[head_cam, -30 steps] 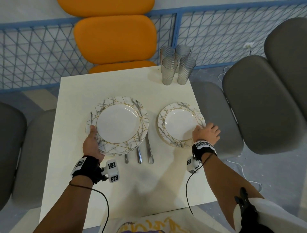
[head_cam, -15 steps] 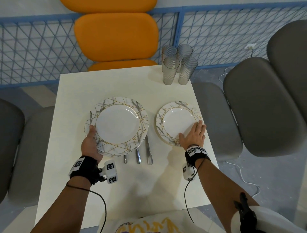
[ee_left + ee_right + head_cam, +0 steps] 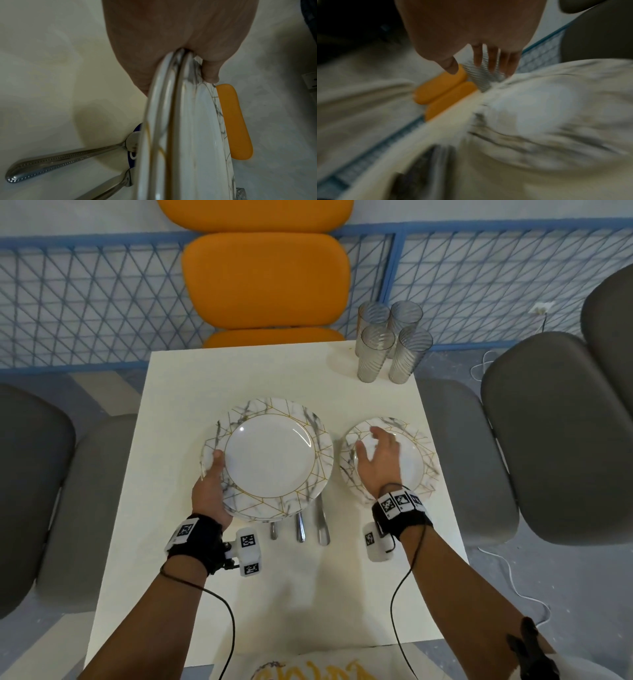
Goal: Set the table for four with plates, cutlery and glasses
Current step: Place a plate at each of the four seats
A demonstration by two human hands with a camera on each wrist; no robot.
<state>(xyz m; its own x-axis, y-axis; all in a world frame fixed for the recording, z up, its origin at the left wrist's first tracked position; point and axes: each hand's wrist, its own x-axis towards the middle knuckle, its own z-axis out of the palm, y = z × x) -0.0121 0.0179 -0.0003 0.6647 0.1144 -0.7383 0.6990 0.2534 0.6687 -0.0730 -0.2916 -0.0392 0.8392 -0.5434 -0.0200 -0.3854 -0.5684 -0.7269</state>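
Observation:
A stack of large marbled plates is at the middle of the white table. My left hand grips its left rim, thumb on top; the left wrist view shows the plates' edges pinched in that hand, raised above the table. Three cutlery handles stick out from under the stack, also seen as cutlery. My right hand is spread open over the smaller plates on the right; whether it touches them I cannot tell. Several ribbed glasses stand at the far right corner.
An orange chair stands at the table's far side. Grey chairs flank it on the left and the right. A blue mesh fence runs behind. A white cable lies on the floor at the right.
My right hand has moved from the small plates' right rim leftward and forward, over their middle, fingers spreading. My left hand keeps its grip on the large stack.

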